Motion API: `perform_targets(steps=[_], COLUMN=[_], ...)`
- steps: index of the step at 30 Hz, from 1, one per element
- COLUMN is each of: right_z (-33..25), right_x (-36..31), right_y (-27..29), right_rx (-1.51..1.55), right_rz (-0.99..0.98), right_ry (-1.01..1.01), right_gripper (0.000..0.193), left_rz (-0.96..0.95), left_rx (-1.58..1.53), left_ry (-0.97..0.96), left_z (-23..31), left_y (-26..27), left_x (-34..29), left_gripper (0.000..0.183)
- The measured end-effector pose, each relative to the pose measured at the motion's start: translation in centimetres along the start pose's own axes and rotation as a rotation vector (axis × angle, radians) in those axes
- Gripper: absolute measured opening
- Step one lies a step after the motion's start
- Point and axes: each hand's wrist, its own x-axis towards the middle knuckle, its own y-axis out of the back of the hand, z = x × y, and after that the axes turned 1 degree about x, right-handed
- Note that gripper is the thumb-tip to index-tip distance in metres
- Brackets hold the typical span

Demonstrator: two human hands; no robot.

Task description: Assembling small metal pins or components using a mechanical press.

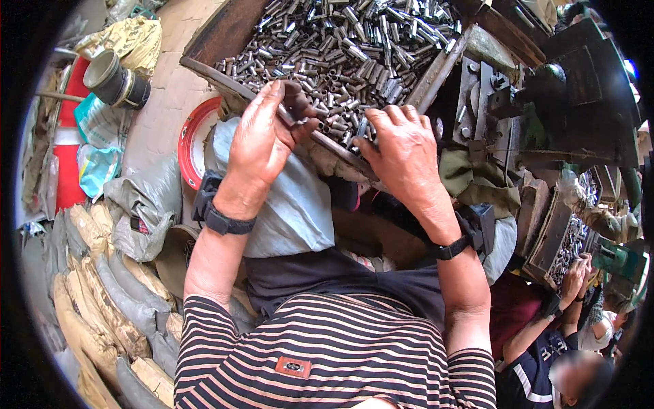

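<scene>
A wooden tray [228, 83] in front of me is heaped with short metal tubes [361, 51]. At its near edge, my left hand [262, 140] is raised with the palm turned inward and the darkened fingers curled; a small bit of metal shows by them, too little to name. My right hand [407, 146] is over the tray's near right corner, back of the hand upward. Its thumb and forefinger close on a metal tube [364, 128], partly hidden by the fingers. Both wrists wear black straps.
A dark machine [572, 95] with bolted metal plates [471, 102] stands at the right. Lower right, another person's hands [575, 279] work at a second tray of metal parts. Left are a red-rimmed basin [189, 146], a dark bucket [122, 83] and stacked filled sacks [102, 300].
</scene>
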Motion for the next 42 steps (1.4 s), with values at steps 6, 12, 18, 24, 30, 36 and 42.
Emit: perform_targets(steps=[6, 12, 18, 24, 30, 36, 42], right_z=[0.5, 1.1, 1.8, 1.9, 2.1, 1.8, 1.8], right_x=[0.9, 1.2, 1.3, 0.8, -0.7, -1.6, -2.4], right_y=[-1.9, -2.1, -2.6, -1.9, 0.0, 0.5, 0.8], right_rx=[-0.083, 0.002, 0.022, 0.466, 1.297, 1.567, 1.567], right_rz=[-0.047, -0.042, 0.009, 0.242, 0.194, 0.193, 0.226], right_ry=[0.075, 0.064, 0.072, -0.061, -0.493, -0.598, -0.600], right_gripper=[0.022, 0.017, 0.016, 0.011, 0.014, 0.015, 0.014], left_rz=[-0.108, -0.108, -0.050, -0.090, -0.141, -0.201, -0.206], left_rx=[0.848, 1.677, 1.810, 1.696, 0.852, 0.437, 0.348], left_ry=[-0.133, -0.603, -0.549, -0.577, -0.067, 0.058, 0.150], left_z=[1.4, -0.2, -1.7, -1.1, -0.1, -1.9, -3.4], left_y=[0.2, 0.6, 0.5, 1.3, -1.3, -3.0, -4.8], left_x=[4.8, 8.4, 9.6, 10.0, 6.2, 3.6, 2.4], left_gripper=[0.019, 0.025, 0.023, 0.019, 0.017, 0.014, 0.014])
